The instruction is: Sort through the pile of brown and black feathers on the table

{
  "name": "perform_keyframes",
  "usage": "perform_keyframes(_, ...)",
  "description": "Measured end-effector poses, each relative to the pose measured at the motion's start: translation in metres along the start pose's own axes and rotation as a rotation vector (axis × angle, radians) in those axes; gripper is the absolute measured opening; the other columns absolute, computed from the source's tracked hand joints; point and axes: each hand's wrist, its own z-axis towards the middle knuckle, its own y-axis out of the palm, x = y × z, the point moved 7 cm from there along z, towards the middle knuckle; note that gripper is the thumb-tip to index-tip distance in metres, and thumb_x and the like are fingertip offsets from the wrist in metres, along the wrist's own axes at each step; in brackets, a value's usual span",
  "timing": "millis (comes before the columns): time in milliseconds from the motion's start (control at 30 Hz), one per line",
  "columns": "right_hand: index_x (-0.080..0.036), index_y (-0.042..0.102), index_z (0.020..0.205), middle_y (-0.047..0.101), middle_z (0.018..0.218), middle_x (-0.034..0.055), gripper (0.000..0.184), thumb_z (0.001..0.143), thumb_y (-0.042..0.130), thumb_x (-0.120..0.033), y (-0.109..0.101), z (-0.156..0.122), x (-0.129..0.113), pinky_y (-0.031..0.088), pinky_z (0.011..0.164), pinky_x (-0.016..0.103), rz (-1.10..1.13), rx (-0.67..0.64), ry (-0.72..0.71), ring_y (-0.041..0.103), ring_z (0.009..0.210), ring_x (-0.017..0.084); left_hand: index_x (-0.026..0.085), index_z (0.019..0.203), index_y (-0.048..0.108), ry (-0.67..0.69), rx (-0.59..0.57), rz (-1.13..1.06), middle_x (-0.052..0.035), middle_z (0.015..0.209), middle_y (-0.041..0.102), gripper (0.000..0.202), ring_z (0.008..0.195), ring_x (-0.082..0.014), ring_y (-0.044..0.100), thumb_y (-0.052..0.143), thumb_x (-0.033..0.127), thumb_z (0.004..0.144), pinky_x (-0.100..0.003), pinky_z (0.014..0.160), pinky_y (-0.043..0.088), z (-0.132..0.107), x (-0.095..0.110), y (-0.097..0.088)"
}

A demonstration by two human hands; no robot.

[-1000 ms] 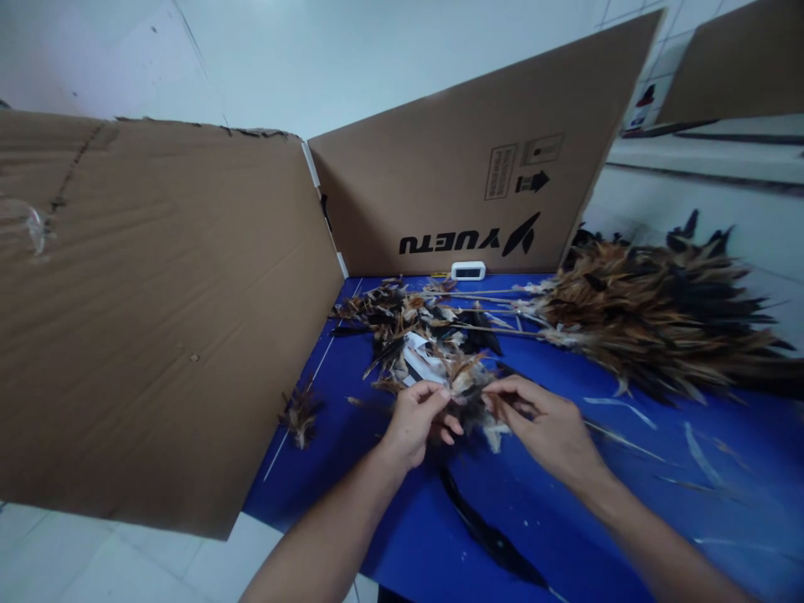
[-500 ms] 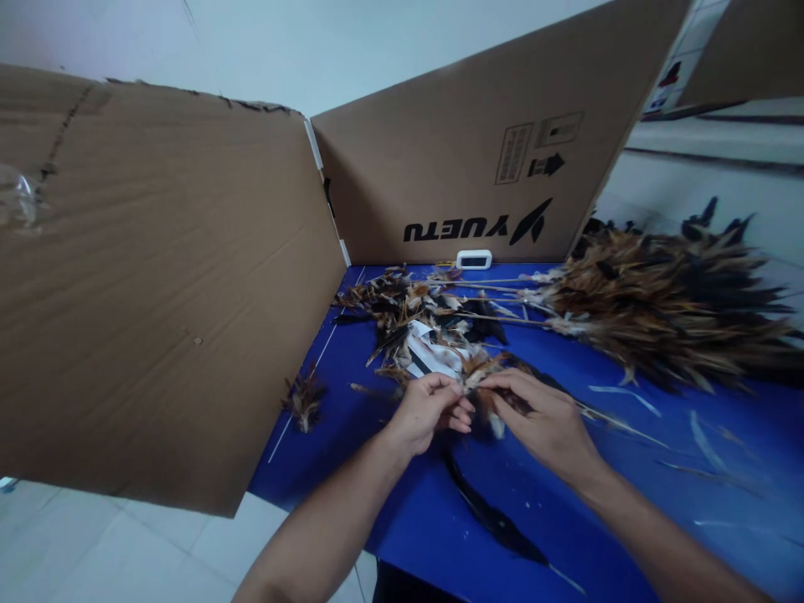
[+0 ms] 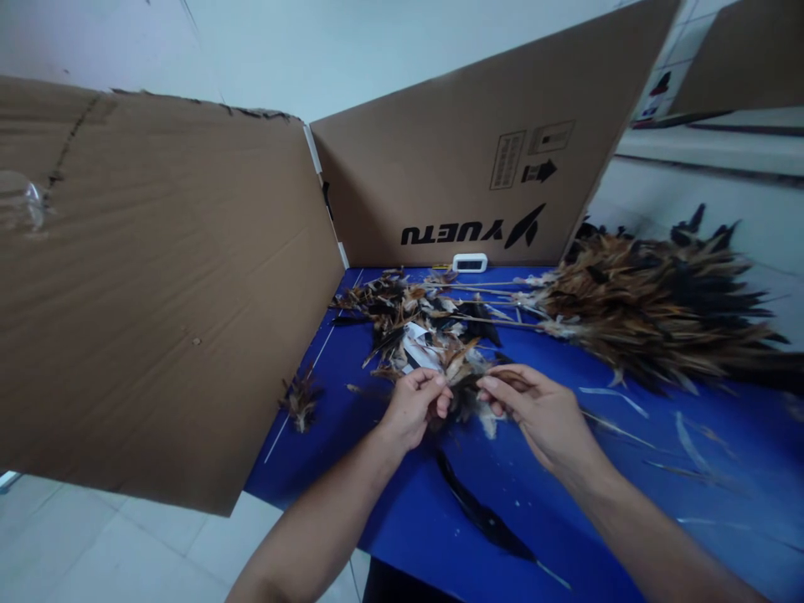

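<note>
My left hand (image 3: pixel 415 408) is closed in a pinch beside the loose feathers, at the near end of a feather tuft; the tips hide exactly what they grip. A short way to the right, my right hand (image 3: pixel 545 412) pinches a dark brown feather (image 3: pixel 466 382) between thumb and fingers. Pale fluffy feathers (image 3: pixel 487 419) show below and between the hands. Just beyond them spreads a pile of mixed brown, black and white feathers (image 3: pixel 393 306), with a white strip (image 3: pixel 417 345) lying in it. Nearer me lies a long black feather (image 3: pixel 487 519).
Several feather dusters (image 3: pixel 659 306) lie at the right, their thin sticks reaching the pile. Cardboard panels (image 3: pixel 188 276) stand left and behind. A small white device (image 3: pixel 470 263) sits against the back panel. A feather tuft (image 3: pixel 302 402) and stripped quills (image 3: pixel 621 431) lie on the blue table (image 3: pixel 402 519).
My hands have drawn apart a little, with the brown feather now visible between them. The whole view has shifted slightly.
</note>
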Motion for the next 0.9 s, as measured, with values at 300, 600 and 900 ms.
perform_keyframes(300, -0.016, 0.061, 0.084, 0.063, 0.062, 0.0014, 0.034, 0.062, 0.076, -0.037, 0.021, -0.01, 0.015, 0.036, 0.04, 0.021, 0.052, -0.119, 0.147, 0.052, 0.047, 0.01, 0.014, 0.073, 0.053, 0.0, 0.0, 0.066, 0.0038, 0.053, 0.054, 0.036, 0.037, -0.0035, 0.04, 0.071, 0.044, 0.065, -0.018, 0.04, 0.03, -0.004, 0.0, 0.006)
perform_keyframes(600, -0.014, 0.062, 0.072, 0.06, 0.057, 0.0011, 0.031, 0.061, 0.076, -0.04, 0.021, -0.009, 0.022, 0.039, 0.044, 0.023, 0.02, -0.103, 0.143, 0.052, 0.049, 0.011, 0.013, 0.074, 0.054, 0.064, -0.059, 0.12, 0.0029, 0.056, 0.055, 0.035, 0.039, -0.0054, 0.044, 0.067, 0.045, 0.07, -0.019, 0.04, 0.036, -0.005, -0.002, 0.011)
perform_keyframes(900, -0.016, 0.064, 0.079, 0.06, 0.062, 0.0023, 0.031, 0.065, 0.072, -0.042, 0.009, -0.005, 0.011, 0.043, 0.045, 0.024, -0.075, 0.005, 0.012, 0.053, 0.053, 0.013, 0.012, 0.07, 0.055, 0.008, 0.013, 0.104, 0.0008, 0.055, 0.056, 0.037, 0.038, -0.0048, 0.044, 0.067, 0.047, 0.069, -0.019, 0.04, 0.038, -0.005, -0.004, 0.006)
